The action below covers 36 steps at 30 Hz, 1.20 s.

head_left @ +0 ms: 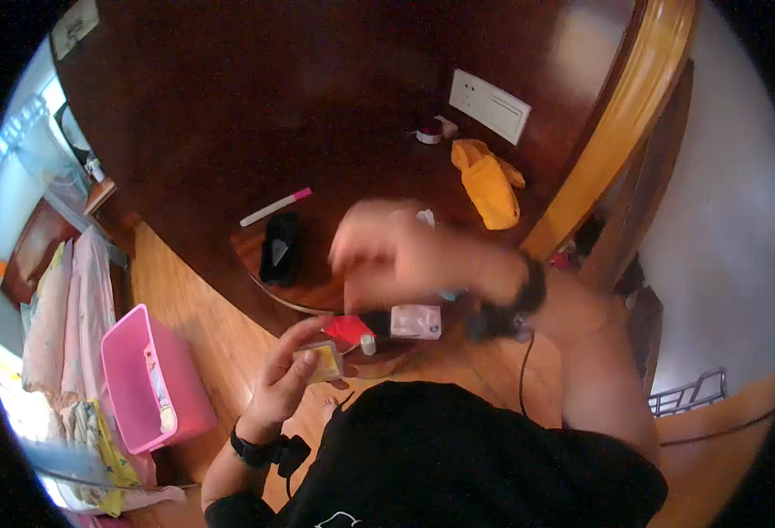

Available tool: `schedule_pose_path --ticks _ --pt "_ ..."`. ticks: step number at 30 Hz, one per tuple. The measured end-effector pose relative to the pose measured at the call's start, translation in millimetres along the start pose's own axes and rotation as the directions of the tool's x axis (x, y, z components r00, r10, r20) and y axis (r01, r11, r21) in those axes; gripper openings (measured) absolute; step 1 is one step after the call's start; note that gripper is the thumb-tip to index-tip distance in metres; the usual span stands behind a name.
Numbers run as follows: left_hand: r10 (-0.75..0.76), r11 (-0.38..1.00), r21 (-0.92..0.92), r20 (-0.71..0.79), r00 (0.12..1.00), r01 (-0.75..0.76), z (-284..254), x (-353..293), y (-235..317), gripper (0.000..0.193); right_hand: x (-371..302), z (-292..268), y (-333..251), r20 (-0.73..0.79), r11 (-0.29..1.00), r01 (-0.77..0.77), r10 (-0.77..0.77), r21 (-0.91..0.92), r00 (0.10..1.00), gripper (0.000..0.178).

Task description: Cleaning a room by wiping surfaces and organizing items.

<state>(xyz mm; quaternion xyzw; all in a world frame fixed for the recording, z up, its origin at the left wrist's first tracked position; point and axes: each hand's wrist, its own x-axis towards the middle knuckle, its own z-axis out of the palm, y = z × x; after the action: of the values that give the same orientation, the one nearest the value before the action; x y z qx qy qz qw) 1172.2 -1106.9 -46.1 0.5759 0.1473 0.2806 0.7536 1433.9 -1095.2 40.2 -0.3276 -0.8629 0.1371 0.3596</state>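
Observation:
My left hand (284,374) is at the table's near edge, with fingers closed round a small, clear, flat case (326,362) that looks yellowish inside. Over the table, my right hand (386,251) is smeared by motion, so its fingers do not show clearly. Just past the case lie a red item (350,329) and a small whitish cylinder (368,344). To their right is a pale pink packet (416,322). A black pouch-like thing (280,248) and a white marker with a pink cap (276,208) lie left of my right hand.
On the dark wooden table (343,158), a yellow-orange cloth item (490,187) and a small round roll (429,133) lie near a white wall socket panel (490,106). A pink bin (190,400) stands on the floor at left, beside a bed with bedding (71,326).

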Motion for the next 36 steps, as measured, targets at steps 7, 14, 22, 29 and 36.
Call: schedule_pose_path --ticks 7,14,22,29,36 --pt "0.005 0.995 0.096 -0.184 0.983 0.013 -20 -58 -16 0.033 -7 -117 223 -0.3 0.215 -0.666 0.765 -0.714 0.569 0.067" --pt "-0.037 0.991 0.106 -0.371 0.928 0.082 -33 -98 -30 0.029 -11 -113 245 -0.323 0.334 -0.766 0.761 -0.549 0.563 0.069" --pt "0.014 0.992 0.118 -0.419 0.908 0.04 -39 -89 -27 0.029 -9 -109 254 -0.108 0.471 -0.699 0.784 -0.538 0.611 0.068" --pt "-0.021 0.993 0.1 -0.361 0.932 0.061 -47 -78 -30 0.026 -6 -130 188 -0.344 0.678 -0.735 0.694 0.014 0.633 0.059" --pt "-0.259 0.932 -0.269 -0.024 0.966 0.243 -39 -48 -27 0.042 4 -70 -8 0.143 0.98 -0.169 0.153 0.106 0.978 0.054"
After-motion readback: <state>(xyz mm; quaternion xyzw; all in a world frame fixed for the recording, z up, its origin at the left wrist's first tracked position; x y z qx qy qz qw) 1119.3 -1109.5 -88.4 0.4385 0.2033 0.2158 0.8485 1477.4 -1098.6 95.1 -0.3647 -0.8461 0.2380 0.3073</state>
